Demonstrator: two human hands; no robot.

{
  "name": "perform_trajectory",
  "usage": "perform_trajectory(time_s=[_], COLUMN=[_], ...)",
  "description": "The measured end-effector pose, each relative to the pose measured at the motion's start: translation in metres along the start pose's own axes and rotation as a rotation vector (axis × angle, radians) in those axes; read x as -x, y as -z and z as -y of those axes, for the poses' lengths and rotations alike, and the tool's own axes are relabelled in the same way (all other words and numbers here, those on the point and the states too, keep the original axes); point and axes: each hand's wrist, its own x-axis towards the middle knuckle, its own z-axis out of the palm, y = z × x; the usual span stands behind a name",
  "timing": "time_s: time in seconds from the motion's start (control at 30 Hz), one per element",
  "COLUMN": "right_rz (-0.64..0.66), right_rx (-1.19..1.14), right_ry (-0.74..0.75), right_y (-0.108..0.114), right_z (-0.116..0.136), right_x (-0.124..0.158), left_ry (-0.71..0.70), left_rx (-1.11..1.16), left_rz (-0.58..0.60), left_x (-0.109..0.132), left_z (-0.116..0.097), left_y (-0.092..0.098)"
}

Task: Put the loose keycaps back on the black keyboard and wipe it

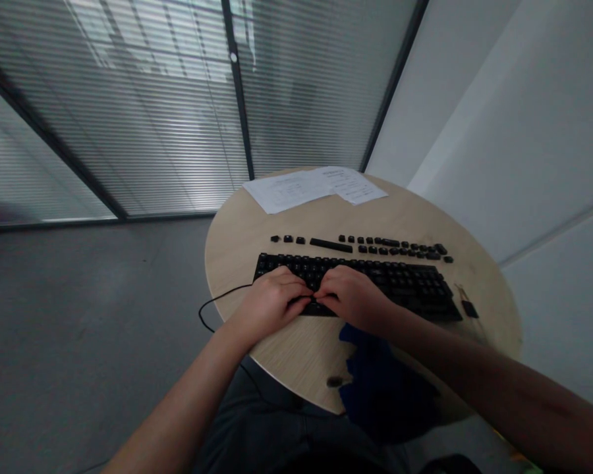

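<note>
A black keyboard [400, 280] lies across the round table, its cable running off to the left. My left hand [277, 296] rests over its left part with fingers bent together and pointing right. From the other side my right hand [350, 293] meets it, fingertips pinched. Both sets of fingertips come together low on the keyboard, around a small dark spot like a keycap, too small to make out. Behind the keyboard, several loose black keycaps [390, 251] lie in rows, with a long space bar [331, 245] among them.
Printed sheets [296, 189] lie at the table's [291, 355] far edge. A dark blue cloth [380, 388] hangs over the near edge beneath my right forearm. A small black tool with wire prongs [469, 308] sits right of the keyboard. A small dark object [335, 382] lies near the cloth.
</note>
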Motion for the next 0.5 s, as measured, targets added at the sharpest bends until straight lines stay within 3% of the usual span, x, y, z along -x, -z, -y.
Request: perform_trajectory(time_s=[0.3,0.4,0.5], right_rz=[-0.064,-0.184,-0.329], right_rx=[-0.046,-0.024,0.019], right_ry=[0.083,0.163,0.092], right_y=[-0.003,0.002,0.022], right_z=[-0.003,-0.009,-0.031], right_x=[0.012,0.02,0.019], left_ry=[0.06,0.082,0.103], left_rx=[-0.035,-0.085,-0.118], left_rz=[0.077,0.066,0.1], left_x=[-0.002,0.001,-0.001], left_z=[-0.002,-0.006,-0.012], left_y=[0.003,0.004,0.013])
